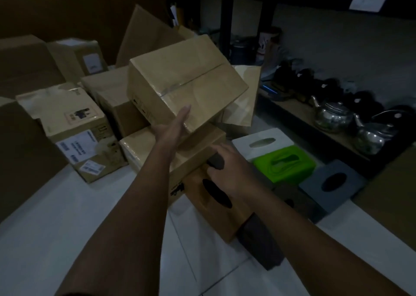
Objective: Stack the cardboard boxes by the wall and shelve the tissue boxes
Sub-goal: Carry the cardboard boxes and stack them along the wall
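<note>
Two hands were at work in the middle of the frame. The left hand (173, 126) reached forward with fingers straight, flat against the near side of a taped cardboard box (186, 81) that sat tilted, its lower edge resting on another cardboard box (162, 147) beneath it. No curl in that left grip, just an open palm pressing. The right hand (227, 171), lower and to the right, had its fingers curled over the top edge of a brown tissue box (216, 201) with a dark oval slot, gripping it where it stood on the pale tiled floor (67, 217) against the lower box.

Right of centre, three more tissue boxes lay on the floor in a row: a white one (263, 142), a bright green one (286, 162) just beside it, and a grey one (333, 180) nearest the right edge. At the left of the frame, several labelled cardboard boxes (74, 124) crowded together near the brown wall (67, 7). At the right, a low shelf (299, 113) carried two shiny metal kettles (333, 115), with dark items behind them too dim to make out
</note>
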`<state>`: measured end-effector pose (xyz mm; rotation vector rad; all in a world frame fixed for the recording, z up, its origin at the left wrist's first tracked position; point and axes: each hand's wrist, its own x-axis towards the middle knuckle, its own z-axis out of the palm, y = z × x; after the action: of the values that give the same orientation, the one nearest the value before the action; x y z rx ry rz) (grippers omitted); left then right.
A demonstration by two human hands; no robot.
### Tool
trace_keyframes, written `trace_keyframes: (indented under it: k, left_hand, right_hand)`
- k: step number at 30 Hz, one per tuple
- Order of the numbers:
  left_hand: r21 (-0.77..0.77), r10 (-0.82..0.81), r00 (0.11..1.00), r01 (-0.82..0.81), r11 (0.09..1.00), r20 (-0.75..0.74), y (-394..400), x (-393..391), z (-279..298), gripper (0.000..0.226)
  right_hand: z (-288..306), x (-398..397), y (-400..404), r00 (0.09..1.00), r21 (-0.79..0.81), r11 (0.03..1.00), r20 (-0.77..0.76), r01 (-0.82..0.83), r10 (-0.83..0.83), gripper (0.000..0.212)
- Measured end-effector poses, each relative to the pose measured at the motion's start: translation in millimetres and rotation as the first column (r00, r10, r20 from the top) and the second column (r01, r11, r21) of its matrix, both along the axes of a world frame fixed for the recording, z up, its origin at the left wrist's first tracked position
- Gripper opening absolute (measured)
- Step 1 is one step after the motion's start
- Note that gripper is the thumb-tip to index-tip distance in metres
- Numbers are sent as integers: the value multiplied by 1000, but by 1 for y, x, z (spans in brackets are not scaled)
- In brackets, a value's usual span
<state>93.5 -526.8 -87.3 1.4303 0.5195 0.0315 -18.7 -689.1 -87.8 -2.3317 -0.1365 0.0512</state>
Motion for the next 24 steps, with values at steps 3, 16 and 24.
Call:
trace_keyframes:
  k: [3, 16, 24]
  left_hand:
    - [-79, -106, 994, 103, 992, -34, 6, 14, -3, 137]
    - [185, -227, 972, 213, 960, 62, -2, -22, -36, 148]
    - [193, -300, 937, 265, 945, 181, -12, -41, -88, 115]
  right_hand:
    - [1, 1, -5, 1000, 50, 999, -8, 4, -4, 59]
    - [42, 3, -17, 972, 300, 925, -79, 235, -222, 60]
    - [66, 45, 7, 793, 722, 335, -509, 605, -334, 138]
